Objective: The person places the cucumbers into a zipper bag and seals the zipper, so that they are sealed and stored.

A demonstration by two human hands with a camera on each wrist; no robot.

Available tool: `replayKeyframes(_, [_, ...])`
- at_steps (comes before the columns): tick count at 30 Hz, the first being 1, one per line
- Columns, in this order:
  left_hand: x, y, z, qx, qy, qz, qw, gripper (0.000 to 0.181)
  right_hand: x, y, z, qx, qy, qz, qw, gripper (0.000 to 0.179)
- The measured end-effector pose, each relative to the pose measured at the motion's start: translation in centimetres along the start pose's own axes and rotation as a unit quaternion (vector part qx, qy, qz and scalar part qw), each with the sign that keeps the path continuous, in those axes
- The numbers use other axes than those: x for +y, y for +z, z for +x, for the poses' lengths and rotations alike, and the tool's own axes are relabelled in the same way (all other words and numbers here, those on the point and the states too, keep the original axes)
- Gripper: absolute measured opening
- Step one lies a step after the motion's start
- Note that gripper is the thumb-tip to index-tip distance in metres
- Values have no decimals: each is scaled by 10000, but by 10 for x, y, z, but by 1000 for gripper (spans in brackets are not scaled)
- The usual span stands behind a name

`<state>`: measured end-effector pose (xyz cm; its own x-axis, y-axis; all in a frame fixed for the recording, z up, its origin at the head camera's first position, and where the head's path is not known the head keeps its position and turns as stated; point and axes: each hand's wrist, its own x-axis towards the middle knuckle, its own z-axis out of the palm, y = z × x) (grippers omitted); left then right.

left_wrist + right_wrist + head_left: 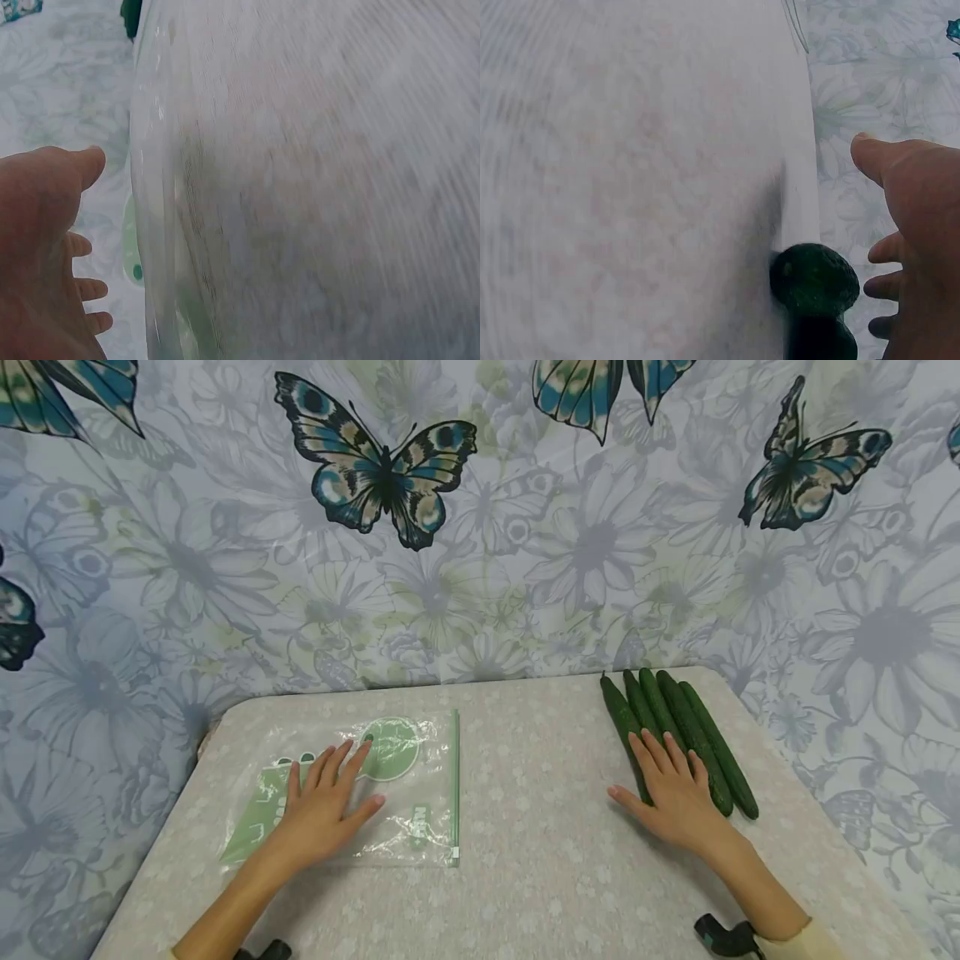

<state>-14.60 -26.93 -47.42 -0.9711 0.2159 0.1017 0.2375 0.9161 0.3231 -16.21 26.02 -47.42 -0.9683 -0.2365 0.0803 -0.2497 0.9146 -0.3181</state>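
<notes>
A clear zip bag (435, 752) with green print and a green slider strip along its right edge lies flat on the left of the table. My left hand (318, 814) is spread over it, fingers straight and nothing held. On the right, several dark green cucumbers (705, 735) lie side by side, pointing away from me. My right hand (675, 797) is spread above their near left part, overlapping them in the head view. In the right wrist view, the rounded end of a cucumber (815, 279) shows just beside the fingers of that hand.
The table (532, 827) has a pale floral cloth and rounded far corners. Behind it hangs a backdrop (487, 568) printed with flowers and butterflies, close to the table's far edge. Dark wrist camera mounts (723, 937) show at both wrists.
</notes>
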Motion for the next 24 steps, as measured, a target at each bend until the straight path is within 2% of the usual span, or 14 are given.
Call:
replayKeyframes(10, [18, 7, 8, 205, 235, -141, 9994, 79, -22, 17, 12, 324, -849, 236, 9956, 85])
replayKeyframes(18, [30, 14, 12, 367, 429, -164, 9983, 75, -47, 27, 22, 131, -1219, 429, 9915, 80])
replayKeyframes(24, [36, 16, 14, 348, 522, -202, 9978, 69, -63, 33, 25, -74, -1405, 519, 9887, 78])
